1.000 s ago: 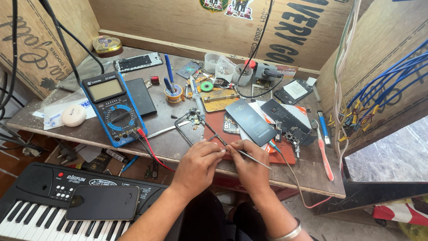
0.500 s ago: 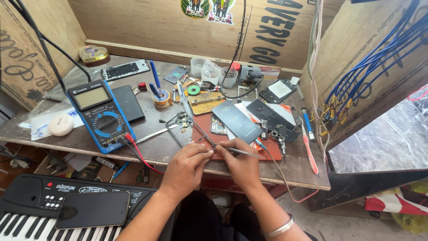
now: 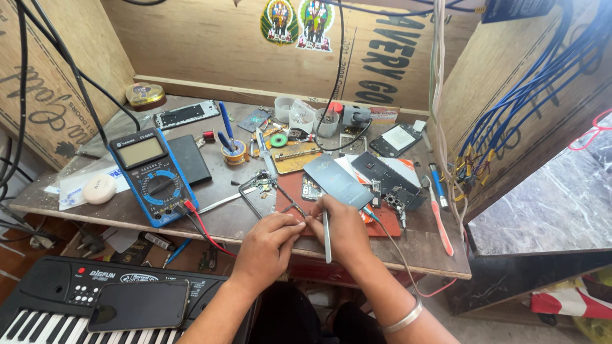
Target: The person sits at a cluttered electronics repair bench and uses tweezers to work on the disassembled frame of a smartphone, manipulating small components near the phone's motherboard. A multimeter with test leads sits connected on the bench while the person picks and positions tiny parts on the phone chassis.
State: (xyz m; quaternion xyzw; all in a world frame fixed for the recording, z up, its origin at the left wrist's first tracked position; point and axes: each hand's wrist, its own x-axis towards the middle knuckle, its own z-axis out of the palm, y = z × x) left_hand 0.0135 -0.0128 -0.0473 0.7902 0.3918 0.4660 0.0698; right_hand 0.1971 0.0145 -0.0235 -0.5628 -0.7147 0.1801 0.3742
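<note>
On the workbench (image 3: 421,251), the left hand (image 3: 268,245) and right hand (image 3: 341,229) sit side by side at the front edge, on the mat (image 3: 382,226), with the tweezers (image 3: 326,236) under the right hand. The multimeter (image 3: 153,175) lies to the left of the hands, a phone back cover (image 3: 336,180) just behind them and an opened phone (image 3: 386,178) to its right. The keyboard (image 3: 57,299) sits below the bench at the left, with a phone (image 3: 139,304) lying on it.

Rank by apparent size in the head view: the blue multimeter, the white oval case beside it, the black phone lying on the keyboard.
1. Black phone, though it sits nearer the camera
2. Blue multimeter
3. White oval case
</note>
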